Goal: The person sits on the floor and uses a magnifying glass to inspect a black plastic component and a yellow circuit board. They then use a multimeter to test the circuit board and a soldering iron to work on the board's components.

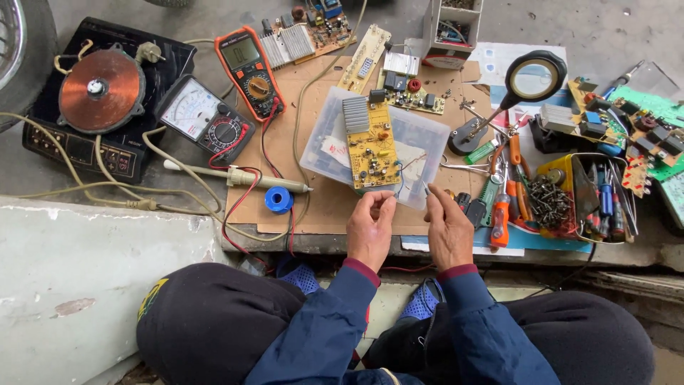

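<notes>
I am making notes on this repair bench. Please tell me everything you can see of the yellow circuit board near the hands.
The yellow circuit board is a long rectangle lying flat on a clear plastic lid, tilted slightly. A ribbed silver heat sink sits at its far end; small components dot the rest. Its near end lies just beyond the left hand, whose fingertips are at its edge. The right hand is beside it, apart.

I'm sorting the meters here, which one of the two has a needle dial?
The grey meter, lying right of the copper coil. It has a white needle scale, while the orange meter beside it has a digital screen.
</notes>
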